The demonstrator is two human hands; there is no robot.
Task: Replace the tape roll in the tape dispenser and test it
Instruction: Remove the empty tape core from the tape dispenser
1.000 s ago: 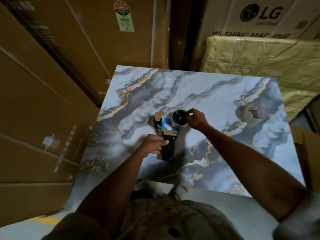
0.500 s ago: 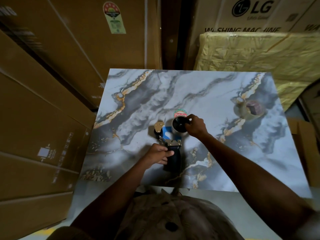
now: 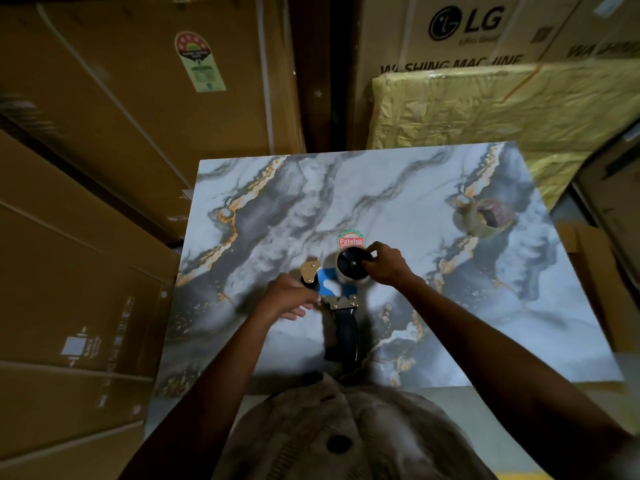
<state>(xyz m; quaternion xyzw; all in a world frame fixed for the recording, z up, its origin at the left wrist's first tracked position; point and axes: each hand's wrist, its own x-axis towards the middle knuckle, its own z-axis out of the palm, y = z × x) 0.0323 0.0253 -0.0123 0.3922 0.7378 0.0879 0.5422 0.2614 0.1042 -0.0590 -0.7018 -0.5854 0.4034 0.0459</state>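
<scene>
Two hands work the tape dispenser lying on our table: right hand pinching its black hub, left hand loosely curled at the frame, while the tape roll waits unmounted, well apart.

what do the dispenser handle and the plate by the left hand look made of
Dispenser handle: probably black plastic or rubber, dark with a soft sheen. Plate near the left hand: seemingly bare metal, pale and reflective, with small rivet-like dots.

Glossy marbled table, shiny metal-plated tape dispenser, matt cardboard boxes.
</scene>
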